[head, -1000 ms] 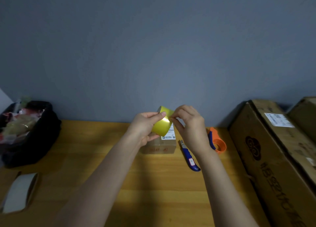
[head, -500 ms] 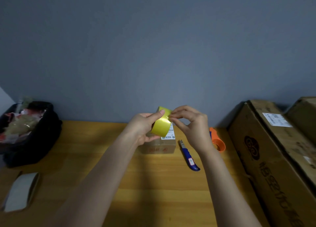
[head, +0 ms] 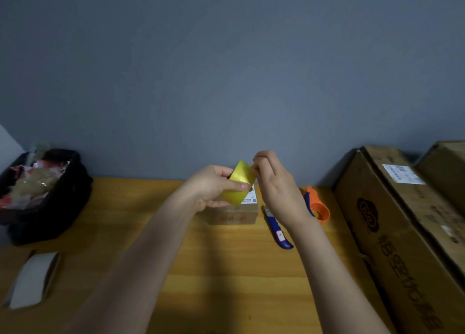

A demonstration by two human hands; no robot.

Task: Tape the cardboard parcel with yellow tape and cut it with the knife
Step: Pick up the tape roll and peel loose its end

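yellow tape roll point(head: 240, 183) above parcel point(head: 234, 214)

table point(head: 151, 233): smooth wood | parcel point(head: 234, 215): matt cardboard | yellow tape point(head: 240, 185): glossy

Wooden desk point(head: 226, 270): parcel point(head: 235, 215) near back edge; knife point(head: 278, 233), orange dispenser point(head: 318, 206) beside it; boxes point(head: 402, 233) right; bin point(head: 42, 200), white roll point(head: 32, 279) left.
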